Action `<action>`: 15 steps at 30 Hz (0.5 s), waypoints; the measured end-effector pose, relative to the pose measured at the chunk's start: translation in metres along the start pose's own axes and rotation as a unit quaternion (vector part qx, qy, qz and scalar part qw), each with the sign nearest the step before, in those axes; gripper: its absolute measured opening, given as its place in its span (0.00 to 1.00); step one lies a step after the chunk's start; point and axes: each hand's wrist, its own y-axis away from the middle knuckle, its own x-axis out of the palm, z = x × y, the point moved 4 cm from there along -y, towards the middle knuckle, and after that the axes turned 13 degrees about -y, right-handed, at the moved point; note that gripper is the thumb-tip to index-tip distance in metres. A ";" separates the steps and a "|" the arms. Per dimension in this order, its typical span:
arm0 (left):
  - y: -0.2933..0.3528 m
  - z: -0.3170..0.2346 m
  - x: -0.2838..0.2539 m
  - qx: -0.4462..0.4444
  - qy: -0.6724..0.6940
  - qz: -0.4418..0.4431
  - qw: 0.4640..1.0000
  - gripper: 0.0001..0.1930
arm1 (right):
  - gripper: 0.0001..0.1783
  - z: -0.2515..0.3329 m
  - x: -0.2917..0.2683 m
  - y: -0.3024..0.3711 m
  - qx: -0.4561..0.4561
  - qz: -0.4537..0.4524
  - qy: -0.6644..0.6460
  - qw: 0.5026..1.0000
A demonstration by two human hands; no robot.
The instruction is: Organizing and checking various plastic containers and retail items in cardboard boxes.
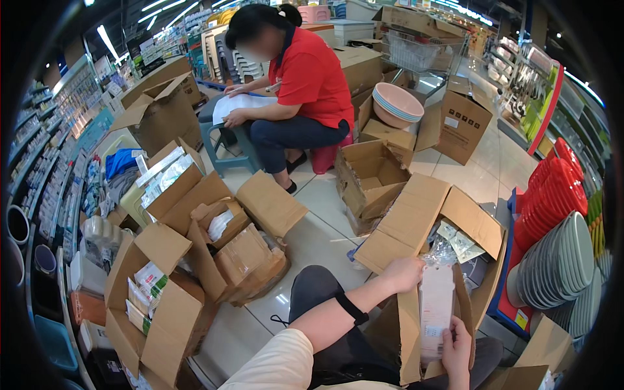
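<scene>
A long, flat, pale package in clear plastic wrap stands upright at the near side of an open cardboard carton. My left hand is closed at its upper end, where loose clear plastic bunches up. My right hand grips the lower right edge, thumb on the front and fingers at the side. What exactly is inside the wrap I cannot make out. Behind the package, the carton holds more plastic-wrapped goods.
A person in a red shirt sits ahead, writing on paper. Open cartons stand at the left, another box ahead. Stacked grey buckets and red ones line the right. Pink basins sit farther back.
</scene>
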 end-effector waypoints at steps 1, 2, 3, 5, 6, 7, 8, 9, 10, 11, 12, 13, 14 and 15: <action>0.001 0.001 0.001 0.008 0.030 -0.008 0.999 0.13 | 0.21 0.008 0.002 0.002 0.030 0.028 0.048 0.998; 0.000 0.001 0.003 0.012 0.031 -0.004 0.999 0.13 | 0.24 -0.003 0.002 0.003 0.004 0.076 0.068 0.995; -0.002 0.003 0.004 0.009 0.041 -0.007 0.999 0.13 | 0.24 -0.003 0.000 0.006 0.009 0.072 0.068 0.995; -0.006 0.004 0.005 0.011 0.051 -0.001 0.999 0.13 | 0.26 -0.002 -0.003 0.012 -0.003 0.086 0.146 0.986; -0.008 0.006 0.006 -0.001 0.055 0.001 0.998 0.14 | 0.26 -0.002 -0.004 0.013 0.005 0.082 0.144 0.986; -0.008 0.005 0.007 -0.012 0.060 0.005 0.998 0.14 | 0.24 0.002 -0.005 0.013 -0.005 0.061 0.145 0.988; -0.008 0.006 0.005 -0.015 0.066 0.002 0.998 0.14 | 0.22 0.006 -0.007 0.011 -0.014 0.040 0.146 0.988; -0.007 0.008 0.003 -0.009 0.066 0.010 0.998 0.14 | 0.21 0.012 -0.008 0.008 -0.026 0.020 0.148 0.988; -0.008 0.008 0.003 -0.010 0.066 0.009 0.998 0.15 | 0.19 0.017 -0.011 0.009 -0.019 -0.003 0.153 0.988; -0.009 0.009 0.003 -0.011 0.066 0.008 0.998 0.15 | 0.19 0.019 -0.015 0.009 -0.009 -0.011 0.153 0.988; -0.010 0.010 0.004 -0.013 0.068 0.015 0.997 0.15 | 0.19 0.023 -0.018 0.009 -0.021 -0.009 0.138 0.990; -0.010 0.011 0.006 -0.007 0.068 0.023 0.997 0.15 | 0.19 0.028 -0.020 0.008 -0.034 -0.006 0.124 0.992; -0.010 0.013 0.008 -0.011 0.069 0.016 0.997 0.15 | 0.19 0.033 -0.022 0.009 -0.023 -0.001 0.147 0.989; -0.011 0.013 0.008 -0.012 0.071 0.008 0.997 0.16 | 0.19 0.035 -0.025 0.010 -0.015 -0.009 0.147 0.989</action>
